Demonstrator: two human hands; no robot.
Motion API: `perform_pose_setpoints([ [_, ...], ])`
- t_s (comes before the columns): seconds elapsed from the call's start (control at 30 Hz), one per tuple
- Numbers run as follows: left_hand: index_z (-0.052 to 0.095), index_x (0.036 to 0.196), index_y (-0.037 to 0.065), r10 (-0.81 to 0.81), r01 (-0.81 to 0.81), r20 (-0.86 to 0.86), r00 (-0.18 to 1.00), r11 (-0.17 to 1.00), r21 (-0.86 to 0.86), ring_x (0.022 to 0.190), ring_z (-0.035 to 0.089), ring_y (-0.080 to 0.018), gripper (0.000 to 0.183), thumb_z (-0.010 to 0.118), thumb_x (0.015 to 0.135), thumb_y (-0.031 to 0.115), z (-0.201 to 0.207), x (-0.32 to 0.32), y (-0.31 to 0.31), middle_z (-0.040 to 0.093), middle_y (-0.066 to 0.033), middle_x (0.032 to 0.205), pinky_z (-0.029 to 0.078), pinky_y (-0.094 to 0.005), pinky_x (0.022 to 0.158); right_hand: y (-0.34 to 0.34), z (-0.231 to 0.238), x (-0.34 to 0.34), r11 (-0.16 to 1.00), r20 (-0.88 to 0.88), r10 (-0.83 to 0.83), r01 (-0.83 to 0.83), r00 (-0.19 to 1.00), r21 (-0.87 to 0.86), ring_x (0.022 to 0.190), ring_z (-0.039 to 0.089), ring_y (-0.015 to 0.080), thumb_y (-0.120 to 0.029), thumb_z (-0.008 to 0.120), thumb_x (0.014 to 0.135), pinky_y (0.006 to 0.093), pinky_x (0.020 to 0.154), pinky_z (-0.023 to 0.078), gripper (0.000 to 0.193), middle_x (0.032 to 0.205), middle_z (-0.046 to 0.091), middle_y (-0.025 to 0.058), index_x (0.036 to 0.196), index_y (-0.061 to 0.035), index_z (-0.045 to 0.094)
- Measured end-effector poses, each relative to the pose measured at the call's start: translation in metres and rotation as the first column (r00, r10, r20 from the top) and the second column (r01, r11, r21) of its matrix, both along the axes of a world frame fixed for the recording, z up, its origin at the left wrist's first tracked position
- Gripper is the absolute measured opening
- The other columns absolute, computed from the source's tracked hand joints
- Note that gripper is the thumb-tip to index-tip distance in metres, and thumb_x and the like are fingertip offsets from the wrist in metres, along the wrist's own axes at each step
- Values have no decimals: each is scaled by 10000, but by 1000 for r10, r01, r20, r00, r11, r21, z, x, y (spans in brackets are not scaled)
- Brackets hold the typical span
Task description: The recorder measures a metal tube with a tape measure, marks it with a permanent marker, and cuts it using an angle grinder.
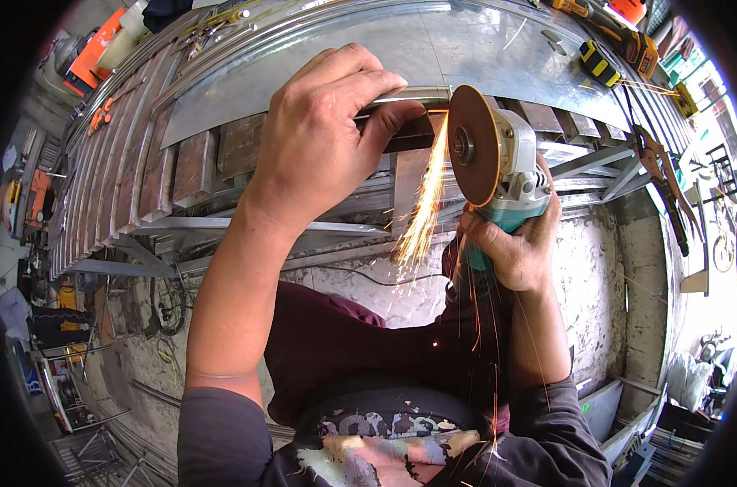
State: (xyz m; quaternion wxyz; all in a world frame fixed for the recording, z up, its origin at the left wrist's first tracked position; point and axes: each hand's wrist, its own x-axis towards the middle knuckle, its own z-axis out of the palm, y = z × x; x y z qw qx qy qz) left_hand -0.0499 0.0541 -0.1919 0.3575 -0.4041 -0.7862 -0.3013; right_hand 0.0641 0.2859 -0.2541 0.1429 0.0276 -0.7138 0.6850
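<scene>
My left hand (324,122) is closed on a shiny metal tube (421,95), thumb below and fingers over the top, close to its right end. In my right hand (519,243) is a teal angle grinder (519,199), gripped around its body. The grinder's brown disc (473,146) stands upright against the tube's end, where an orange glow shows. A stream of sparks (425,215) falls from that contact toward my lap. Part of the tube is hidden behind my left fingers.
A slatted metal bench (194,166) carries a grey sheet (303,69). A yellow-black tape measure (600,63) and a yellow power tool (638,49) lie at far right. Locking pliers (661,174) hang from the right edge. A cable (385,282) runs below.
</scene>
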Motion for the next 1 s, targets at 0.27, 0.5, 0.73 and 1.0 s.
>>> perform_pose_setpoints([
  [0.27, 812, 1056, -7, 34, -33, 22, 999, 999, -17, 771, 701, -249, 252, 887, 936, 202, -3, -2, -1, 732, -97, 925, 552, -345, 670, 5, -4, 4, 1000, -38, 24, -25, 999, -19, 1216, 678, 212, -63, 881, 743, 375, 1083, 537, 938, 1329, 712, 150, 1565, 88, 455],
  [0.5, 809, 956, 7, 51, -50, 56, 997, 999, -18, 819, 695, -295, 296, 843, 966, 301, 0, -1, 2, 713, -87, 871, 564, -420, 707, 6, -4, 0, 1000, -70, 29, -29, 997, -3, 1222, 673, 215, -43, 855, 745, 375, 1088, 532, 940, 1326, 705, 151, 1578, 88, 441],
  [0.73, 809, 971, 9, 57, -57, 92, 994, 998, -11, 822, 695, -295, 282, 847, 959, 289, -3, -1, 1, 714, -88, 881, 565, -419, 716, 3, -3, -2, 999, -58, 41, -42, 997, -5, 1252, 661, 229, -32, 865, 729, 386, 1113, 518, 952, 1346, 696, 164, 1577, 79, 446],
  [1.0, 821, 991, 14, 51, -51, 71, 996, 999, -6, 824, 729, -293, 270, 851, 957, 280, -2, -1, 0, 749, -90, 914, 580, -411, 716, 2, -4, -2, 999, -51, 54, -54, 997, -7, 1267, 655, 229, -6, 862, 733, 391, 1126, 511, 954, 1364, 691, 168, 1584, 67, 439],
])
